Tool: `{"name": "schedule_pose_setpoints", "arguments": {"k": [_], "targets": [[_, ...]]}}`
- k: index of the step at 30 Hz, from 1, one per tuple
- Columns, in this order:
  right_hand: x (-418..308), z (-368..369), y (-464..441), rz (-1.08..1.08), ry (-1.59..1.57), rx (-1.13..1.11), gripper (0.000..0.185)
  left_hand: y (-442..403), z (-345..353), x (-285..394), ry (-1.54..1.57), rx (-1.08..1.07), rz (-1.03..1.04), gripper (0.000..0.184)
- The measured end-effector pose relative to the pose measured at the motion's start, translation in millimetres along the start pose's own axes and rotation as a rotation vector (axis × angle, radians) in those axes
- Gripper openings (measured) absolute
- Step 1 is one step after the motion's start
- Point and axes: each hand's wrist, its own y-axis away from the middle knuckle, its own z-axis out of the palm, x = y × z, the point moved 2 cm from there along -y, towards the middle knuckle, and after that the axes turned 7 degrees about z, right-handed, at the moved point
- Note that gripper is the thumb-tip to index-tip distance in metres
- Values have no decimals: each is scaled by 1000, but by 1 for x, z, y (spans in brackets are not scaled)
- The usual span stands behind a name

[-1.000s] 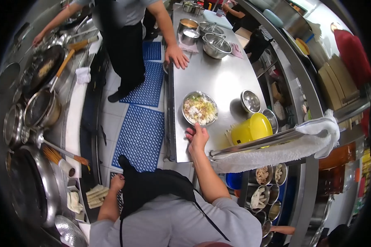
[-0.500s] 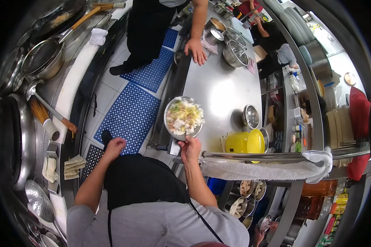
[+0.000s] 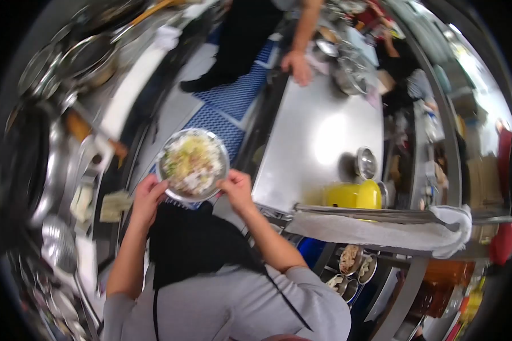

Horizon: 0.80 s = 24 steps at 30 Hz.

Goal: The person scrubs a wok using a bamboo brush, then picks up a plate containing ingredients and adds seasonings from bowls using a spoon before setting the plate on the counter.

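A round metal bowl (image 3: 224, 149) is held in front of my apron, over the floor between the stove and the steel table. In it lies white rice (image 3: 196, 181) with yellow and green bits and some brownish pieces on top. My left hand (image 3: 149, 196) pinches the bowl's rim at the lower left. At the lower right, my right hand (image 3: 236, 189) grips the rim too. The fingers under the bowl are hidden. The view is somewhat blurred by motion.
The steel table (image 3: 301, 136) carries a yellow container (image 3: 341, 195), a small metal bowl (image 3: 366, 163) and strainers at the far end. A co-worker's hand (image 3: 297, 67) rests on its edge. Pans (image 3: 88, 62) and a skimmer (image 3: 60, 244) stand along the stove at left.
The bowl has moved left, off the table's edge to over the floor. My left hand has come up and taken hold of its rim. My view has turned left.
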Motion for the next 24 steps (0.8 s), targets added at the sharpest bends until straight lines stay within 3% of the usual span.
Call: {"name": "schedule_pose_setpoints", "arguments": {"k": [2, 3, 5, 8, 12, 15, 19, 20, 24], "targets": [[-4, 15, 3, 51, 23, -32, 6, 20, 5, 23, -17, 100, -31, 11], [-7, 22, 5, 52, 78, -60, 8, 18, -28, -7, -35, 7, -38, 17], [-4, 33, 17, 126, 133, -93, 11, 39, -29, 10, 11, 39, -66, 19], [-9, 54, 19, 174, 218, -214, 13, 79, -35, 10, 92, 210, 5, 15], [9, 124, 37, 218, 251, -431, 10, 154, -86, 10, -73, 424, 142, 10], [24, 177, 54, 256, 240, -678, 27, 217, -121, 30, 116, 628, 173, 5], [49, 246, 73, 429, 161, -743, 44, 294, -187, 35, 251, 779, 253, 20], [68, 250, 68, 426, 225, -710, 42, 308, -192, 42, 278, 847, 329, 13], [116, 264, 45, 385, 533, -595, 28, 352, -226, 55, 327, 950, 461, 22]]}}
